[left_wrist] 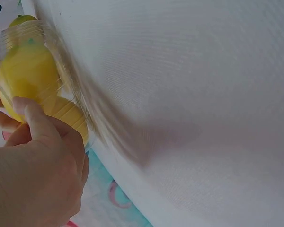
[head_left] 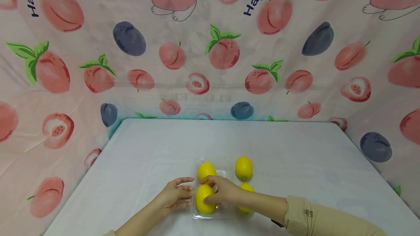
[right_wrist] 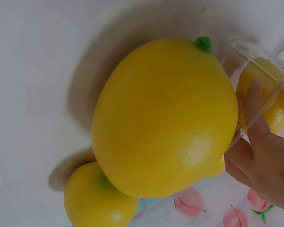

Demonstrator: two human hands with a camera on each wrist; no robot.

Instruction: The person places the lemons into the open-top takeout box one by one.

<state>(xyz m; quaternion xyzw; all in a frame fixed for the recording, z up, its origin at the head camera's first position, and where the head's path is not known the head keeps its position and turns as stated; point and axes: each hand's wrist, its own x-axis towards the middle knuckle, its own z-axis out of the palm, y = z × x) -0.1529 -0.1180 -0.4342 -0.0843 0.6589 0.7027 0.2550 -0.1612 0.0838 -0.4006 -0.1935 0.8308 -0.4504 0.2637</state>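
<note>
A clear plastic tray (head_left: 224, 215) stands on the table with a far lemon (head_left: 206, 169) and a near lemon (head_left: 204, 199) in its left part. My right hand (head_left: 226, 191) reaches over the tray and holds the near lemon between thumb and fingers. In the right wrist view, fingers (right_wrist: 258, 111) lie against a lemon behind the clear wall. At the tray's left wall is my left hand (head_left: 176, 196), its fingers spread and loosely extended. The left wrist view has its hand (left_wrist: 42, 161) close against the clear side, lemons showing through.
Right of the tray, one lemon (head_left: 244, 168) lies on the white table (head_left: 157, 148). Another lemon (head_left: 247, 188) is partly hidden under my right forearm. A fruit-print cloth (head_left: 203, 57) hangs behind the table and along its sides.
</note>
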